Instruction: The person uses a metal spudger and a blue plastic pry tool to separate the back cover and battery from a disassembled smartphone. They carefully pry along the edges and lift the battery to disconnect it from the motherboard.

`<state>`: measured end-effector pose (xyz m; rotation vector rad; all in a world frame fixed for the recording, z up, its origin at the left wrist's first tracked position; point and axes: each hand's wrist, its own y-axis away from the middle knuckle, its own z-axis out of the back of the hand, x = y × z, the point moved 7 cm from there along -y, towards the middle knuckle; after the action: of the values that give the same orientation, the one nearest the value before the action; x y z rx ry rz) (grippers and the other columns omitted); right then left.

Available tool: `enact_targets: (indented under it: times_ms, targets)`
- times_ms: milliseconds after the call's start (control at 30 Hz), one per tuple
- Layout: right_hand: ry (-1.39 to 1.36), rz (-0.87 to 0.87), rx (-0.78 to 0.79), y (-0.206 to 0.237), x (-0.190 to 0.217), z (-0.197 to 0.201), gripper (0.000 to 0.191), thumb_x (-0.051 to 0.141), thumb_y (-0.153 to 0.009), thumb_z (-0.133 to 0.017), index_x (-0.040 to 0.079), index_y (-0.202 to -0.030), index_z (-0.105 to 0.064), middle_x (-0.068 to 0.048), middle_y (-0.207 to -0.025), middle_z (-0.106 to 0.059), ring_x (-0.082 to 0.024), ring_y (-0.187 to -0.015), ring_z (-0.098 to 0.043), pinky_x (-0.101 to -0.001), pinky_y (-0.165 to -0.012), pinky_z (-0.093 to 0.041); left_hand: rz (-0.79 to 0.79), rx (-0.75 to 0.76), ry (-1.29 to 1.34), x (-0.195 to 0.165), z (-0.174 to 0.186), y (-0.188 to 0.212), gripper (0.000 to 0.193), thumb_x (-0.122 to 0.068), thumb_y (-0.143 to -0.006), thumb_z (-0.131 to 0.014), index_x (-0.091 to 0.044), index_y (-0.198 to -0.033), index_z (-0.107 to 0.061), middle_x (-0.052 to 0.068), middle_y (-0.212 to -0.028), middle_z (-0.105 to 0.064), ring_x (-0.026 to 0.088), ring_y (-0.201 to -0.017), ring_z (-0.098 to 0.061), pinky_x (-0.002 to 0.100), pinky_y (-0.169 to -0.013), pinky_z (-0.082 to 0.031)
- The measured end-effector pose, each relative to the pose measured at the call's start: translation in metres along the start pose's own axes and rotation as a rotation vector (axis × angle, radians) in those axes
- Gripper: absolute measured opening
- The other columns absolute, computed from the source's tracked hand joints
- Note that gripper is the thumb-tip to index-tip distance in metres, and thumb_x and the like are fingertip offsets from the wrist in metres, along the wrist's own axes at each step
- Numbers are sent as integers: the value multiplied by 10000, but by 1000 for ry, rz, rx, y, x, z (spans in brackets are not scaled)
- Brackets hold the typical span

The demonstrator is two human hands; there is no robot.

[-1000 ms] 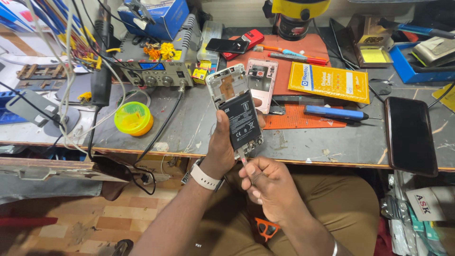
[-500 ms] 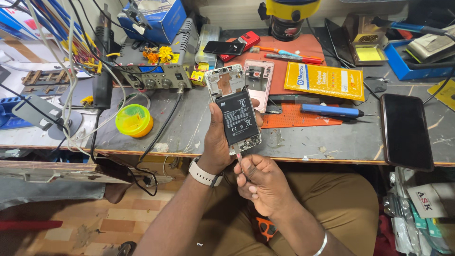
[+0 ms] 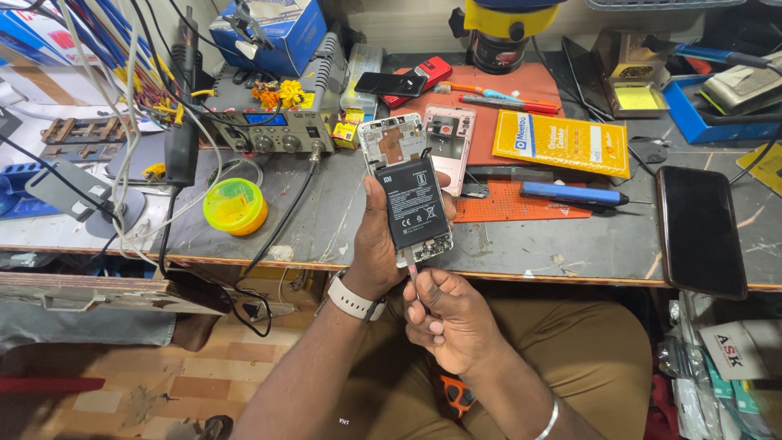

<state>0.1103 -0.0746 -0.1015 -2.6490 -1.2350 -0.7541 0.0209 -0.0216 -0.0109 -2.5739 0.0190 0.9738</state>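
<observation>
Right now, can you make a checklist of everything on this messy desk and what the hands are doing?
Surface: grey workbench, scuffed, with an orange mat.
Job's things: opened phone, back off, black battery showing.
Clutter: yellow-green round tub, blue-handled screwdriver, yellow packet, dark phone lying flat, pink phone frame.
Grippers: left hand holds the opened phone upright; right hand pinches a thin tool at its bottom edge.
Cables: many wires hang by the grey bench unit.
Surroundings: wooden floor below.
</observation>
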Motion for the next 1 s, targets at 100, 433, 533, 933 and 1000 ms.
enact_targets:
  times_ms: [100, 433, 533, 933, 1000]
  targets:
    - [-21, -19, 22, 1, 0, -3, 253, 260, -1006, -656, 13, -956, -668, -59, -727, -681, -50, -501, -479, -198, -441, -365, -4, 13, 0, 0, -2, 0, 887, -720, -1031, -406, 77, -1403, -520, 149, -1062, -677, 166, -931, -686, 267, -803, -586]
    - [656, 390, -368, 11, 20, -10, 172, 136, -1022, -619, -4, -944, -684, -35, -696, -625, -45, -522, -466, -197, -453, -384, -65, -57, -71, -4, 0, 1, 868, -716, -1014, -421, 62, -1384, -528, 146, -1065, -686, 153, -940, -691, 259, -815, -589]
    - [709, 411, -388, 10, 23, -12, 182, 138, -1022, -620, -14, -943, -681, -26, -697, -625, -40, -522, -463, -194, -444, -376, -86, -54, -92, -3, 2, 1, 858, -711, -1033, -419, 60, -1392, -534, 137, -1066, -690, 141, -927, -687, 248, -795, -581]
    - [165, 82, -251, 3, 12, -9, 236, 217, -1018, -601, 1, -926, -626, -48, -668, -620, -65, -439, -427, -203, -366, -324, -86, -130, -215, 2, 15, -3, 815, -684, -1040, -342, 43, -1354, -533, 107, -1026, -696, 109, -890, -679, 235, -776, -578]
    - [257, 158, -280, 3, 16, -8, 225, 198, -1012, -608, -7, -925, -637, -44, -655, -610, -63, -442, -424, -205, -361, -322, -66, -150, -226, 3, 16, -1, 816, -685, -1034, -343, 44, -1346, -534, 106, -1028, -696, 109, -896, -681, 235, -785, -582]
